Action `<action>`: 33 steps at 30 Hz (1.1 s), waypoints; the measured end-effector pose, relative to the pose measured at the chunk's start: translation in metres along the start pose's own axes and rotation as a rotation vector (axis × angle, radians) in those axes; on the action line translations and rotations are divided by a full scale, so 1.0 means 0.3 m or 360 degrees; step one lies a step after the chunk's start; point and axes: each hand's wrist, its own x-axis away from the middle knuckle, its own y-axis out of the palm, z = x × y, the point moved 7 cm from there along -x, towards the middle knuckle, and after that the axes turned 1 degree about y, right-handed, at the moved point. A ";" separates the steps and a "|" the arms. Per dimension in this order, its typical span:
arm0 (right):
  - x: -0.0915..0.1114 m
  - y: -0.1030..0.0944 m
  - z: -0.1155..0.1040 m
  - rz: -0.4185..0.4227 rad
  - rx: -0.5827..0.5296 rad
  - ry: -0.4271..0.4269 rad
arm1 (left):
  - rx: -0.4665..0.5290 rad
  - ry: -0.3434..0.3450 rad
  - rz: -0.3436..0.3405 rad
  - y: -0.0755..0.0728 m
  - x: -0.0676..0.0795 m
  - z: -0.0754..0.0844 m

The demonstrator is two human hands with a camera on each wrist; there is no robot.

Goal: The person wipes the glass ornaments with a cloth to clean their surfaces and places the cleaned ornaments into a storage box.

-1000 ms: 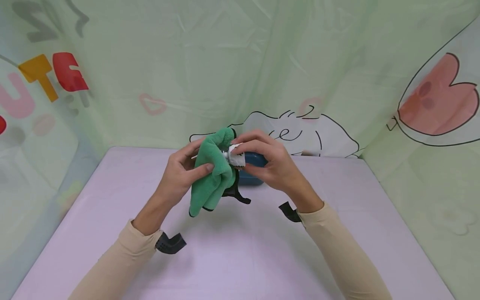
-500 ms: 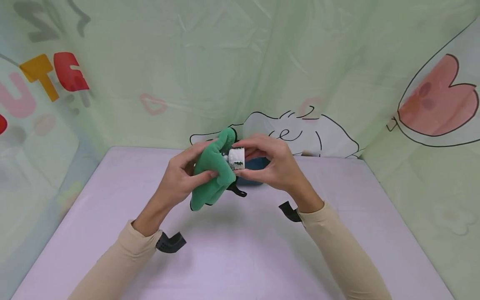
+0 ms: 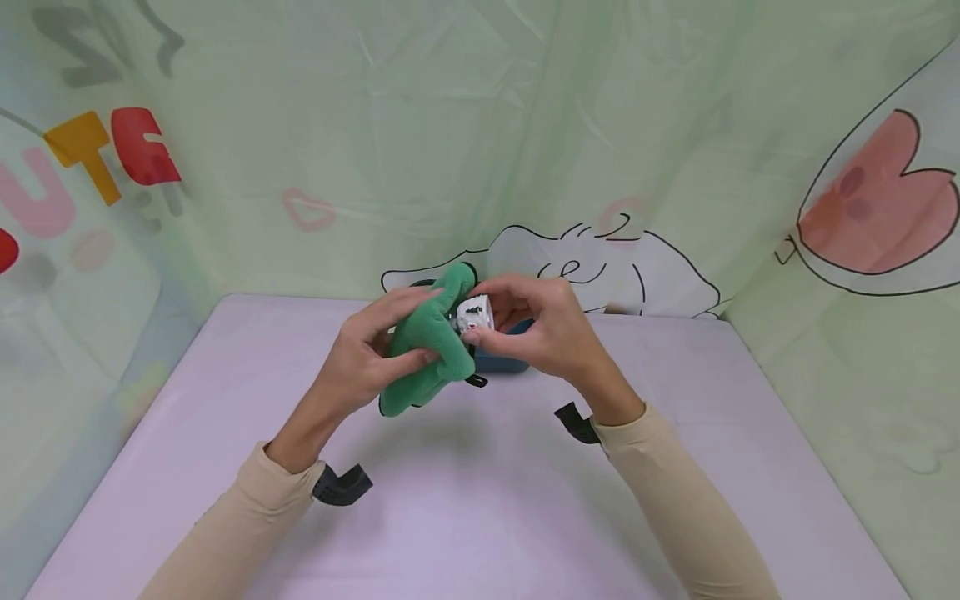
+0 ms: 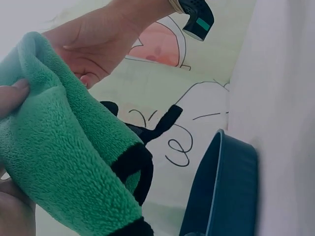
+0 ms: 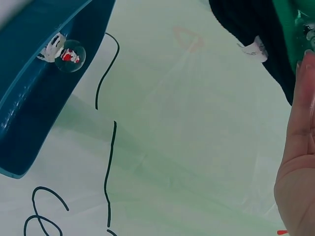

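Over the table, both hands work on a small snow globe with a white base bearing little dark green trees. My left hand grips a green fleecy cloth with black edging, wrapped over the globe's glass end, thumb on the near side. The glass itself is mostly hidden by the cloth. From the right, my right hand pinches the white base between thumb and fingers. In the left wrist view the folded cloth fills the left side, with a black strap sticking out from it.
Behind the right hand stands a dark blue bin on the lilac table. Inside it, in the right wrist view, lies another snow globe with a red and white figure. A pale green printed curtain surrounds the table.
The white base has turned between the right fingers, showing another side and tilting slightly. My left hand has drawn the cloth closer round the globe, and its hanging black strap has risen.
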 end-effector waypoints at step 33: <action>-0.001 0.016 -0.028 -0.0075 0.0009 -0.0355 | 0.0148 -0.0197 0.0229 -0.041 0.015 -0.041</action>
